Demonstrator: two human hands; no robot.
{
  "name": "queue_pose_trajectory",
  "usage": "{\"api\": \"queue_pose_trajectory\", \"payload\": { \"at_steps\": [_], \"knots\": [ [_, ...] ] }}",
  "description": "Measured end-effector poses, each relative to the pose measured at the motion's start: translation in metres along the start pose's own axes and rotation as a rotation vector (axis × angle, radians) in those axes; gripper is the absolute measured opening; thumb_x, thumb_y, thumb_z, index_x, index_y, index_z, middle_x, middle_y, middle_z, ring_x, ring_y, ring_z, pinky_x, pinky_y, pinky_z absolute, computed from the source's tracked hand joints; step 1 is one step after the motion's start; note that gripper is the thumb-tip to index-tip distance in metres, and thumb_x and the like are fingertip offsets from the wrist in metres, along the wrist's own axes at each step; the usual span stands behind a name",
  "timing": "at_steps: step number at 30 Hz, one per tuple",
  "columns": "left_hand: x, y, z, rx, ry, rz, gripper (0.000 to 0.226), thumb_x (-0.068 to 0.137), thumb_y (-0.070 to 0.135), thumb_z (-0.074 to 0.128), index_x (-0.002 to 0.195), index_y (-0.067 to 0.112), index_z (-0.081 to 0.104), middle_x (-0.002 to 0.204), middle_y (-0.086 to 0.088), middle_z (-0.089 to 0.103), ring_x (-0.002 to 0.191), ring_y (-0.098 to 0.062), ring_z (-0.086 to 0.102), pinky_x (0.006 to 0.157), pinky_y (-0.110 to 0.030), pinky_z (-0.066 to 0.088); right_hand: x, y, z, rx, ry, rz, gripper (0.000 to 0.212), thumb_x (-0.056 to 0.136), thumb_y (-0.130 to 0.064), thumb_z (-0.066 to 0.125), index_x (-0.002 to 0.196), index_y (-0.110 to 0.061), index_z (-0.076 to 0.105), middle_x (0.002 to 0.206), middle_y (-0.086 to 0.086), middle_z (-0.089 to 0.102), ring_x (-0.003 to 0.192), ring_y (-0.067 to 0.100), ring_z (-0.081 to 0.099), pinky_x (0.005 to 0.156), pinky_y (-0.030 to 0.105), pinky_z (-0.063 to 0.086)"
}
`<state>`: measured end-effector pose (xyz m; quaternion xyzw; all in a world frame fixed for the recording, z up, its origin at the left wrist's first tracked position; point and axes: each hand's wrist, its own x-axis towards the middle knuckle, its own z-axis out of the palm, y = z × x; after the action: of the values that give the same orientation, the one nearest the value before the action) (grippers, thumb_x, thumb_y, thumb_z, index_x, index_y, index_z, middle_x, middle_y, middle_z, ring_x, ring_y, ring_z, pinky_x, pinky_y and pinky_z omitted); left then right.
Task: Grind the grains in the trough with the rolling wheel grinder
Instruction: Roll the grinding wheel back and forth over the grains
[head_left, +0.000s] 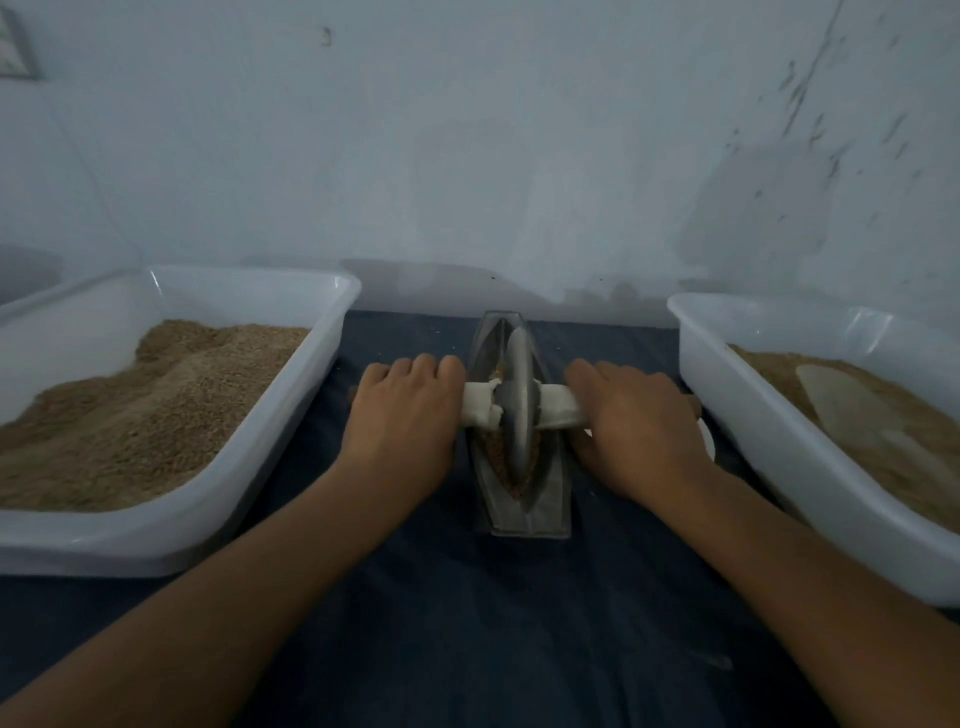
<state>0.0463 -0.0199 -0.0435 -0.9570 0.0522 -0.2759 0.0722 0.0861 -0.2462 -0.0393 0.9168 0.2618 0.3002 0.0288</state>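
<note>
The trough (521, 483) stands on the counter (457, 613) with the wheel (519, 400) in its groove, and the left hand (402, 415) and right hand (636, 421) each grasp one cloth-wrapped end of the axle (480, 408). If one hand presses harder, the wheel can tilt and climb the trough's wall, throwing the grains (501, 457) (brown, beside the wheel) out.

Both bare forearms are reaching in from the near edge, the left from about 7 o'clock and the right from about 5 o'clock, converging toward the centre; the left hand (402, 415) is lying palm down with its knuckles up and its fingers (415, 366) curling over toward 12 o'clock; the right hand (631, 423) is mirroring it, palm down, fingers curling forward and thumb tucking beneath; the wrists are sitting level, well apart.
</note>
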Motion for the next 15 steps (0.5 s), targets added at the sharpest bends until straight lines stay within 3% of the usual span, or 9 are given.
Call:
{"api": "queue_pose_trajectory", "payload": {
  "at_steps": [7,10,13,15],
  "knots": [
    [0.025,-0.007,0.021,0.023,-0.006,-0.043,0.039,0.08,0.024,0.067,0.087,0.026,0.029,0.089,0.004,0.059,0.078,-0.02,0.06,0.067,-0.032,0.029,0.032,0.01,0.023,-0.027,-0.076,0.08,0.027,0.08,-0.032,0.065,0.082,-0.029,0.038,0.067,-0.01,0.046,0.056,0.018,0.045,0.05,0.028,0.028],
    [0.042,-0.009,0.03,0.061,-0.011,-0.044,0.033,0.081,0.024,0.066,0.086,0.025,0.034,0.086,0.004,0.06,0.073,-0.02,0.061,0.063,-0.032,0.029,0.05,0.021,0.034,0.007,-0.178,0.119,0.023,0.079,-0.038,0.063,0.089,-0.033,0.043,0.069,-0.009,0.049,0.058,0.019,0.046,0.051,0.028,0.035],
    [0.061,-0.011,0.037,0.064,-0.026,-0.043,0.021,0.085,0.025,0.064,0.093,0.025,0.046,0.09,0.003,0.062,0.075,-0.02,0.062,0.061,-0.032,0.032,0.071,0.03,0.04,0.015,-0.281,0.123,0.025,0.077,-0.041,0.065,0.093,-0.033,0.047,0.073,-0.009,0.049,0.059,0.015,0.043,0.048,0.027,0.024],
    [0.073,-0.012,0.04,0.04,-0.057,-0.055,0.019,0.086,0.027,0.064,0.098,0.024,0.049,0.092,0.003,0.061,0.077,-0.021,0.063,0.061,-0.033,0.04,0.085,0.036,0.043,0.039,-0.34,0.114,0.026,0.076,-0.04,0.066,0.092,-0.033,0.047,0.078,-0.008,0.053,0.065,0.018,0.048,0.049,0.028,0.025]
  ]
}}
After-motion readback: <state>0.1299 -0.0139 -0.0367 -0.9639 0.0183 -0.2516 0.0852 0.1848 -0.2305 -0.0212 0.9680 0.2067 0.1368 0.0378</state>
